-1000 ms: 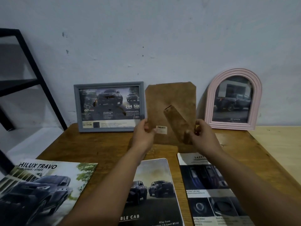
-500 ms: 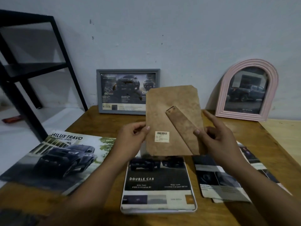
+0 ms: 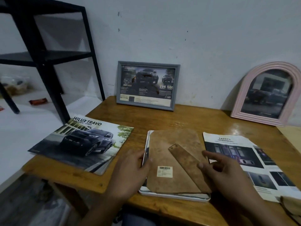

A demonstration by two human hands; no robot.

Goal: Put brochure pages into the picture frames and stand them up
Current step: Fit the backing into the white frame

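A brown backing board with a stand flap and a barcode sticker lies face down on a white frame that holds a brochure page. My left hand holds the board's left edge with its thumb on top. My right hand rests on the right edge, fingertips touching the flap. A grey frame and a pink arched frame, each holding a truck page, stand against the wall. A "Hilux Travo" brochure lies at the left and a "Safety" page at the right.
The wooden table stands against a white wall. A black metal shelf rises at the left over a white floor with a small red wrapper. A beige object sits at the table's right front corner.
Both hands have lowered the backing board from upright in the air down flat onto the white frame and its brochure page. The view has shifted left and downward.
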